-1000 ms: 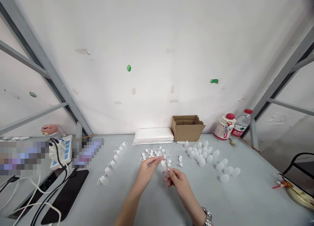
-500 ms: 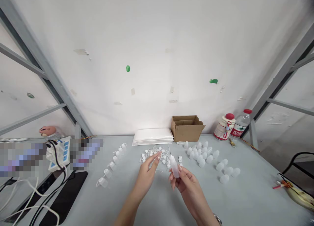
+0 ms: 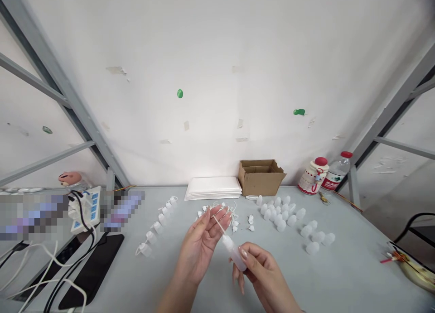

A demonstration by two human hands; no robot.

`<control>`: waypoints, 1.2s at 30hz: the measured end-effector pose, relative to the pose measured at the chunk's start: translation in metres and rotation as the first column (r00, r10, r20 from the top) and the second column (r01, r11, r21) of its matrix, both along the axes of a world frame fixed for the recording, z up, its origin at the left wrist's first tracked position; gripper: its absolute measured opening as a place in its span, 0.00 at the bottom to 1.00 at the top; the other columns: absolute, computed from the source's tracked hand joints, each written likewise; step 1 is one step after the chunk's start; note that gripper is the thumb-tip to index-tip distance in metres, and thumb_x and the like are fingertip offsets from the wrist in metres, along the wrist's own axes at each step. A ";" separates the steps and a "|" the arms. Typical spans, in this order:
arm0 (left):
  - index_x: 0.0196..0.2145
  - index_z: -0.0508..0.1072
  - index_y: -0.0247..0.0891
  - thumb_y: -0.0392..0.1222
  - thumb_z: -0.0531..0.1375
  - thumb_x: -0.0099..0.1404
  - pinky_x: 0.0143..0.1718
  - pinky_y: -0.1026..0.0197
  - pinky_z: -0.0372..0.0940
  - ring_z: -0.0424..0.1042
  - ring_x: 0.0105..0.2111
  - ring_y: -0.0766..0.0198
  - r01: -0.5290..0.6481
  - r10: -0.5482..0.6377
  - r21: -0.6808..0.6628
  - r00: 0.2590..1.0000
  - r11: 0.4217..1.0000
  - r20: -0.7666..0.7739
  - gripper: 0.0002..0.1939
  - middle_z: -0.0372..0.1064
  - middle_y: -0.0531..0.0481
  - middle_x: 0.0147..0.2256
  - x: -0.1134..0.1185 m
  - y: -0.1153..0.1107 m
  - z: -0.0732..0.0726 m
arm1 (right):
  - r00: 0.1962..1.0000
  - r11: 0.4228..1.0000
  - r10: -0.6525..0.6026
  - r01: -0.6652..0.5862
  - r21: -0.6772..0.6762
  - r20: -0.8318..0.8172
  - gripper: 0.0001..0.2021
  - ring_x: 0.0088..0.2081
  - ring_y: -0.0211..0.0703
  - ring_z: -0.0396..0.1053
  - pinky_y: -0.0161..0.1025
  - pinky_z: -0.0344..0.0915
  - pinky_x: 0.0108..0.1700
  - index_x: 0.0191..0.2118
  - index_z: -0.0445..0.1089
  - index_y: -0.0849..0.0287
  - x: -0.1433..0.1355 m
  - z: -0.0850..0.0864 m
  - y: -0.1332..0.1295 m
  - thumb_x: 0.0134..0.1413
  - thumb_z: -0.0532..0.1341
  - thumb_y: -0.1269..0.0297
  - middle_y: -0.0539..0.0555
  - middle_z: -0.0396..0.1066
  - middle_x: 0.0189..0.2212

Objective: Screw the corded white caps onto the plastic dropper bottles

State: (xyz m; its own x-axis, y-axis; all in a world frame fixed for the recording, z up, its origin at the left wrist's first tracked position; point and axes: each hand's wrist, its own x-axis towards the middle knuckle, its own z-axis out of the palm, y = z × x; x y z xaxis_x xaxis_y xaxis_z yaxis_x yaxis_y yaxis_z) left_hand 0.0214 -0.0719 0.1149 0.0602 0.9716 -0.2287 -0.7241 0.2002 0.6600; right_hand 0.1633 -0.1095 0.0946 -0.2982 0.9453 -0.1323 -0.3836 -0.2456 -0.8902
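Observation:
My right hand [image 3: 263,267] grips a small translucent white squeeze bottle [image 3: 235,252], tilted with its top toward my left hand. My left hand [image 3: 204,236], palm turned up, pinches the end of a thin white strap [image 3: 219,224] that runs to the bottle's top. Behind my left hand lies a pile of small white caps with straps [image 3: 234,217], partly hidden by the fingers. Several bottles with caps and looped straps stand in a diagonal row [image 3: 157,227] on the left. On the right stand several bottles without such straps [image 3: 280,213].
A stack of white sheets [image 3: 213,187] and an open cardboard box [image 3: 261,179] sit against the wall. At the back right are a red-lidded jar [image 3: 312,176] and a water bottle [image 3: 337,171]. A power strip [image 3: 92,209], cables and a black slab [image 3: 93,272] occupy the left.
My left hand has turned palm up and now pinches a strap. My right hand has brought the bottle lower and slightly left, tilting it further. The view has shifted slightly.

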 end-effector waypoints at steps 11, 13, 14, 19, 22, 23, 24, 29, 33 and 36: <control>0.37 0.75 0.36 0.47 0.65 0.51 0.54 0.48 0.58 0.69 0.47 0.49 -0.011 0.029 0.129 0.990 0.992 -0.141 0.16 0.76 0.43 0.38 0.002 -0.014 0.008 | 0.969 0.976 -0.213 0.204 0.082 0.123 0.18 0.17 0.37 0.61 0.35 0.61 0.20 0.22 0.71 0.60 0.001 0.017 -0.014 0.40 0.65 0.48 0.51 0.67 0.15; 0.38 0.75 0.38 0.49 0.64 0.52 0.53 0.48 0.58 0.69 0.47 0.48 -0.004 0.039 0.177 0.980 0.984 -0.198 0.17 0.77 0.43 0.36 0.003 -0.017 0.009 | 0.959 0.967 -0.247 0.236 0.093 0.138 0.18 0.18 0.37 0.61 0.35 0.61 0.21 0.22 0.71 0.60 0.002 0.021 -0.016 0.40 0.65 0.48 0.51 0.67 0.15; 0.38 0.75 0.38 0.50 0.64 0.52 0.52 0.48 0.58 0.70 0.46 0.47 0.002 0.042 0.196 0.974 0.981 -0.224 0.18 0.77 0.44 0.35 0.003 -0.018 0.009 | 0.955 0.964 -0.259 0.247 0.098 0.145 0.17 0.18 0.37 0.61 0.35 0.61 0.21 0.22 0.71 0.59 0.002 0.023 -0.017 0.40 0.65 0.48 0.51 0.66 0.15; 0.38 0.75 0.38 0.52 0.64 0.51 0.50 0.48 0.59 0.70 0.45 0.46 0.038 0.041 0.237 0.947 0.971 -0.317 0.19 0.77 0.44 0.30 0.006 -0.021 0.011 | 0.942 0.957 -0.285 0.269 0.106 0.177 0.18 0.18 0.36 0.59 0.34 0.60 0.21 0.20 0.71 0.59 0.000 0.026 -0.018 0.39 0.66 0.47 0.51 0.65 0.15; 0.37 0.75 0.39 0.51 0.64 0.52 0.50 0.49 0.59 0.70 0.45 0.47 0.043 0.042 0.244 0.943 0.969 -0.330 0.17 0.77 0.45 0.30 0.006 -0.022 0.011 | 0.936 0.955 -0.291 0.274 0.109 0.196 0.18 0.18 0.36 0.59 0.33 0.60 0.21 0.19 0.70 0.59 0.000 0.026 -0.018 0.38 0.66 0.47 0.50 0.64 0.15; 0.36 0.75 0.39 0.51 0.63 0.52 0.50 0.50 0.59 0.71 0.45 0.47 0.042 0.044 0.248 0.942 0.968 -0.333 0.17 0.77 0.45 0.30 0.006 -0.023 0.010 | 0.935 0.955 -0.293 0.276 0.109 0.202 0.18 0.18 0.36 0.59 0.33 0.60 0.21 0.19 0.70 0.59 0.000 0.025 -0.018 0.37 0.66 0.47 0.50 0.64 0.15; 0.36 0.75 0.39 0.51 0.63 0.53 0.50 0.50 0.59 0.71 0.45 0.48 0.042 0.047 0.252 0.940 0.967 -0.338 0.16 0.77 0.45 0.30 0.006 -0.023 0.010 | 0.933 0.955 -0.294 0.277 0.109 0.207 0.18 0.18 0.36 0.60 0.34 0.60 0.21 0.19 0.70 0.59 0.000 0.025 -0.017 0.37 0.66 0.47 0.50 0.64 0.15; 0.36 0.74 0.39 0.49 0.61 0.56 0.50 0.50 0.58 0.71 0.43 0.49 0.070 0.045 0.283 0.924 0.957 -0.380 0.13 0.77 0.46 0.30 0.003 -0.023 0.006 | 0.928 0.954 -0.297 0.278 0.113 0.226 0.18 0.18 0.36 0.59 0.34 0.59 0.21 0.19 0.70 0.59 0.001 0.025 -0.017 0.38 0.66 0.47 0.50 0.64 0.15; 0.38 0.74 0.40 0.48 0.59 0.59 0.50 0.51 0.58 0.72 0.42 0.51 0.142 0.016 0.330 0.901 0.933 -0.434 0.12 0.77 0.47 0.30 -0.004 -0.020 0.003 | 0.923 0.958 -0.286 0.265 0.111 0.256 0.19 0.18 0.36 0.58 0.34 0.58 0.21 0.19 0.69 0.60 0.003 0.026 -0.016 0.38 0.66 0.47 0.49 0.62 0.14; 0.39 0.73 0.39 0.47 0.58 0.60 0.50 0.52 0.59 0.72 0.42 0.52 0.198 0.001 0.344 0.866 0.918 -0.501 0.12 0.77 0.47 0.31 -0.009 -0.018 0.003 | 0.914 0.960 -0.277 0.253 0.117 0.296 0.19 0.18 0.36 0.58 0.34 0.57 0.21 0.19 0.69 0.60 0.006 0.026 -0.015 0.38 0.65 0.46 0.49 0.61 0.14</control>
